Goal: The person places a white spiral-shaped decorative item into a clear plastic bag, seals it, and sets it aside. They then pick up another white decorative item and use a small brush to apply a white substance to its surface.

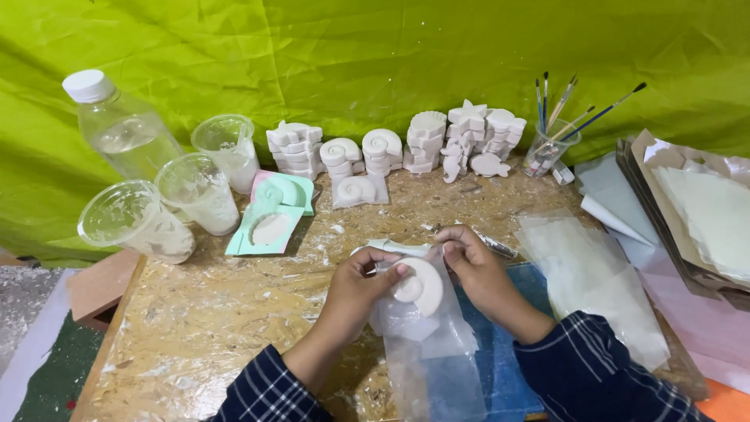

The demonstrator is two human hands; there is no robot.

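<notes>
Head view shows us mid-job at frame centre: our left hand (359, 285) grips the white shell cast (419, 285) while our right hand (469, 262) pinches the clear bag (426, 336) around it, with stacked casts (437, 144) unbagged along the top.

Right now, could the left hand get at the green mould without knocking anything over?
Probably yes: the green mould lies ahead of the left hand across bare tabletop, though that hand holds a white shell cast.
</notes>
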